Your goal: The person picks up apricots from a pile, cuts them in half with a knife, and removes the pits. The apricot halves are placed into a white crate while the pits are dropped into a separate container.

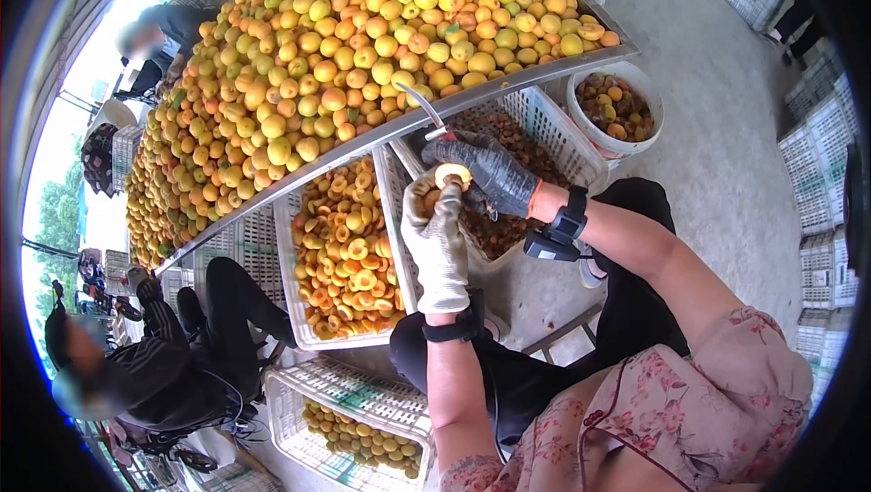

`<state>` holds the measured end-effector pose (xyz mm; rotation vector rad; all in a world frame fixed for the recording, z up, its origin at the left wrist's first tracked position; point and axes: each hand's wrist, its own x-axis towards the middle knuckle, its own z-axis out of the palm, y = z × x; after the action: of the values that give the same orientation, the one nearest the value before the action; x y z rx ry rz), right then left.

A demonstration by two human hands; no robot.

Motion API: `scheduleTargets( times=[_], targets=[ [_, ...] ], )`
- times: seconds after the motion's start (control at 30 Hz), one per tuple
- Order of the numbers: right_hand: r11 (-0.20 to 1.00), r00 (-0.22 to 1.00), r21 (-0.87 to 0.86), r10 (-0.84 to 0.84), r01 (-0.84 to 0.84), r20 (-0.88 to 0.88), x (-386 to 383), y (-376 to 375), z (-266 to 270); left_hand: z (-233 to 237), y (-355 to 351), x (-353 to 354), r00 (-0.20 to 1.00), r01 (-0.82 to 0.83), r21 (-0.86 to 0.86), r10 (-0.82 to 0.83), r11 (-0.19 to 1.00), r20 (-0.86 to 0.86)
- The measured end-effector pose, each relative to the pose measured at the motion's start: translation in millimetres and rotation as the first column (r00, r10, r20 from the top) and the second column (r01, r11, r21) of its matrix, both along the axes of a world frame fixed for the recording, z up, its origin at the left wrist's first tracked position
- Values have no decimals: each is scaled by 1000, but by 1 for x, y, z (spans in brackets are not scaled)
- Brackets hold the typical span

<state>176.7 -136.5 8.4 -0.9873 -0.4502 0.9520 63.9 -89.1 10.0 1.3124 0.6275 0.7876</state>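
My left hand (435, 229), in a white knit glove, is closed around a cut apricot (453, 172) whose pale orange flesh faces up. In a dark grey glove, my right hand (499, 176) grips a small curved knife (421, 104); its red handle shows at the fingers and the blade points up and left. Both hands meet at the fruit, with the right fingertips partly hidden. Beneath them, a white crate (581, 152) holds small brown pieces, probably pits. Left of it, another crate (299, 311) is filled with halved apricots.
A metal-edged table (390, 133) heaped with whole apricots spans the area ahead. A white bucket (581, 120) of fruit stands at right. Below left is a crate (340, 381) of apricots. A seated person (172, 356) works at left; another person (172, 28) is beyond the table.
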Motion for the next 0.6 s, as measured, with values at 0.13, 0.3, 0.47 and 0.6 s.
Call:
scheduleTargets(
  times=[0.13, 0.3, 0.47, 0.6],
  targets=[
    [983, 971, 65, -179, 171, 161, 0, 8, -11, -10, -7, 9, 992, -97, 91, 88, 991, 95],
    [931, 652, -72, -193, 357, 733, 7, -2, 10, -5, -10, 16, 958, -77, -100, 101, 992, 269],
    [963, 965, -256, -148, 91, -217, 10, 0, 1, -9, -18, 26, 987, -116, -60, 122, 991, 101],
    [973, 972, -213, -133, 90, -194, 11, -5, 8, -6, -8, 23, 991, -88, -51, 93, 995, 100]
  ],
)
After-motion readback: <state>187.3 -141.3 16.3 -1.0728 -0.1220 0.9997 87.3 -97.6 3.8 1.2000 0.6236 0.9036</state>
